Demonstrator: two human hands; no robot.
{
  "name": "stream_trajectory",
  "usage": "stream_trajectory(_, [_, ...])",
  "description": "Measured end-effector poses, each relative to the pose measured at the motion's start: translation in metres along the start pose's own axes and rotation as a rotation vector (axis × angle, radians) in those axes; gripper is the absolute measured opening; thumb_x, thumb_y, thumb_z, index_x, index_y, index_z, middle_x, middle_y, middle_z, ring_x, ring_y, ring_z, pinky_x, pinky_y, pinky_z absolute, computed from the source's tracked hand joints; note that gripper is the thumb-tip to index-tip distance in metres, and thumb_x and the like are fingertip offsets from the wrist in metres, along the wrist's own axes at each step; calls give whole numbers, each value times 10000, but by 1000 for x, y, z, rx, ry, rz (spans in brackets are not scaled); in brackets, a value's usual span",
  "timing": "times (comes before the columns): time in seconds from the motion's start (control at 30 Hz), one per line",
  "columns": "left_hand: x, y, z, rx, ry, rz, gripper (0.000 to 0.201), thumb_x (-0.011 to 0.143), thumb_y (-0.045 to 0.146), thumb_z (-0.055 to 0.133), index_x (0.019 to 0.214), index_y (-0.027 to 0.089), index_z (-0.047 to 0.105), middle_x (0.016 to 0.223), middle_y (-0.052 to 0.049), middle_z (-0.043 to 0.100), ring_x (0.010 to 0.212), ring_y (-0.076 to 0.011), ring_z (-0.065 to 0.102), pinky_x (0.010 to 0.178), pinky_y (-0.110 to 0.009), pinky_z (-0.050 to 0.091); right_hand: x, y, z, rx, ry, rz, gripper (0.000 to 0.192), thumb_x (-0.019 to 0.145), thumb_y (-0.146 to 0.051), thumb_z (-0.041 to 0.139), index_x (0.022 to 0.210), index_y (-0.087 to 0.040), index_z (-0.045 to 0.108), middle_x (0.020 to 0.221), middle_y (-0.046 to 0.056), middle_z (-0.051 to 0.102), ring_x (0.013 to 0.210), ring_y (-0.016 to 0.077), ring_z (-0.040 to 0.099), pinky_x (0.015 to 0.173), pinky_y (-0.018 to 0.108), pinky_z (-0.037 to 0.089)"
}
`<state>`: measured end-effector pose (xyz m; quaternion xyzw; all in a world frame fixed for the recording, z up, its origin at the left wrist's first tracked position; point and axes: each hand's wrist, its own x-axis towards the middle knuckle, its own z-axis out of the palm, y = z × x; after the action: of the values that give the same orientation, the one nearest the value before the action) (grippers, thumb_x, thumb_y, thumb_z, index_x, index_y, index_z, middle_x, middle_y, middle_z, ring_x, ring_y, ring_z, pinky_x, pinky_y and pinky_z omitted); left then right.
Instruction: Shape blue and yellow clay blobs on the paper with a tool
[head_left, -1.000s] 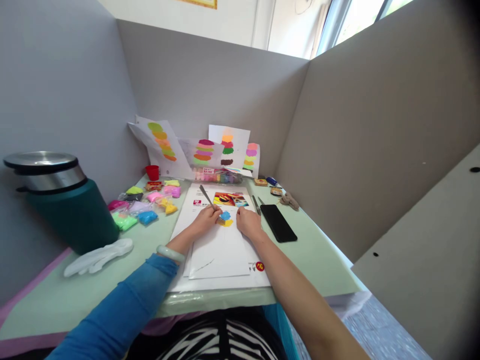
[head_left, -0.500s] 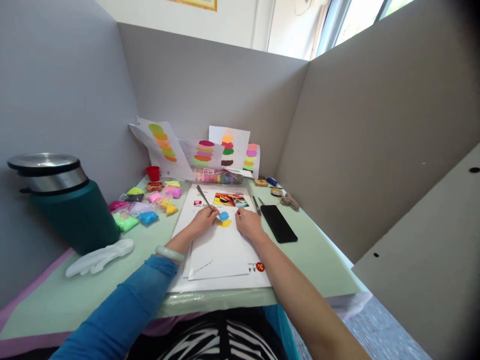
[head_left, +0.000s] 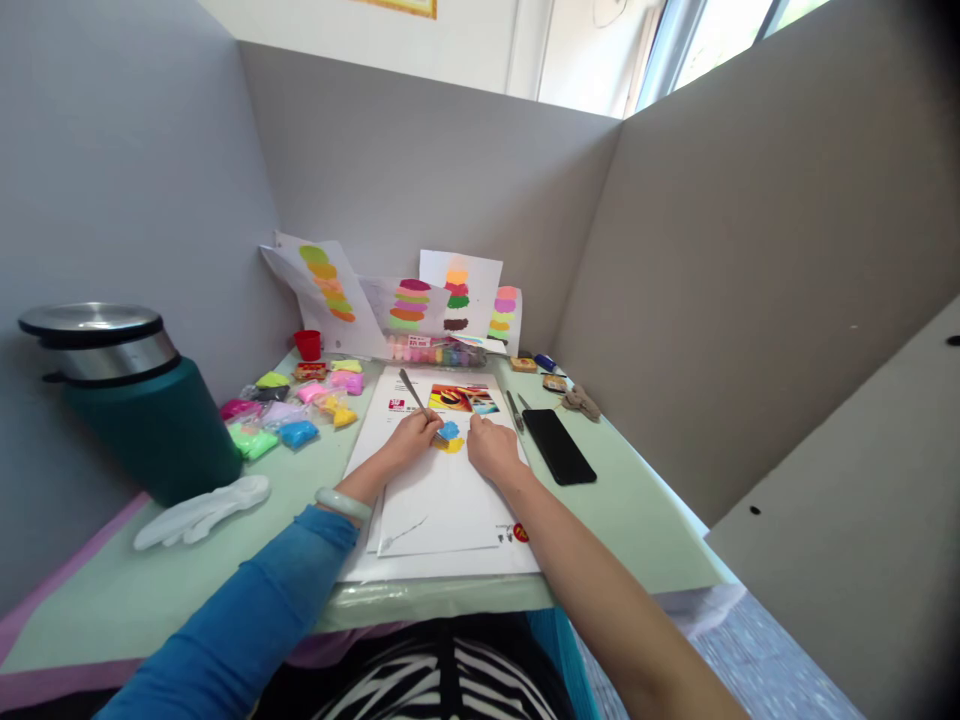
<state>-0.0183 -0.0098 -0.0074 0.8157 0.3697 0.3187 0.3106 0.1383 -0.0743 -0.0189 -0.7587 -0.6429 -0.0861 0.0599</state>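
A small patch of blue clay [head_left: 449,430] sits over a yellow patch [head_left: 452,446] on the white paper [head_left: 442,500] in the middle of the surface [head_left: 622,500], just below a printed colour picture [head_left: 461,399]. The left hand [head_left: 409,440] is closed around a thin metal tool [head_left: 420,402] whose tip seems to touch the blue clay, though the contact is too small to be sure, while the right hand [head_left: 491,450] rests loosely curled on the paper beside it, holding nothing. A hard push with the tool could smear blue into yellow or tear the sheet, and the paper could slide toward the black phone [head_left: 556,446] if the right hand lifts.
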Motion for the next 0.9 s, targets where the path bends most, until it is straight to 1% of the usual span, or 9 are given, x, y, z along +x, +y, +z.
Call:
stream_trajectory(0.17, [0,0,-2,77,-4,3,174,800,240,439,724,163,575,608,-15,583,673,-165,569,706,-272,418,0,0,0,-3,-12,6,278,885,-232,290,1094,-140,450,986,147,610,848,218,610,710,335,410])
stream_trajectory(0.4, [-3,1,-6,57,28,-52,190,797,268,421,755,168,577,615,-10,575,672,-169,572,701,-274,426,0,-1,-3,-3,-43,22,273,885,-230,308,1102,-143,449,1008,149,606,874,208,605,726,321,411])
stream_trajectory(0.53, [-2,2,-3,33,2,-24,187,796,282,436,736,167,571,615,-17,575,691,-175,571,713,-278,425,-2,-3,-6,0,-56,33,282,888,-226,308,1117,-141,449,1026,152,601,898,206,599,742,320,411])
stream_trajectory(0.67, [0,1,-2,77,-3,-7,176,791,257,437,717,166,569,635,-25,588,699,-172,568,718,-272,413,-2,-2,-5,23,-49,28,289,891,-234,304,1120,-134,450,1026,157,600,906,214,596,757,332,406])
stream_trajectory(0.8, [-1,0,-6,86,13,-51,179,788,242,425,726,165,574,610,-16,579,675,-169,567,700,-265,409,0,0,-2,22,-32,12,295,887,-239,306,1126,-138,446,1007,145,607,883,219,603,740,335,409])
stream_trajectory(0.9, [-2,1,-7,63,30,-68,182,788,248,422,754,164,579,634,-14,585,678,-166,567,688,-261,412,0,0,-1,16,-29,10,280,886,-234,308,1106,-140,453,998,138,611,871,218,606,727,330,412])
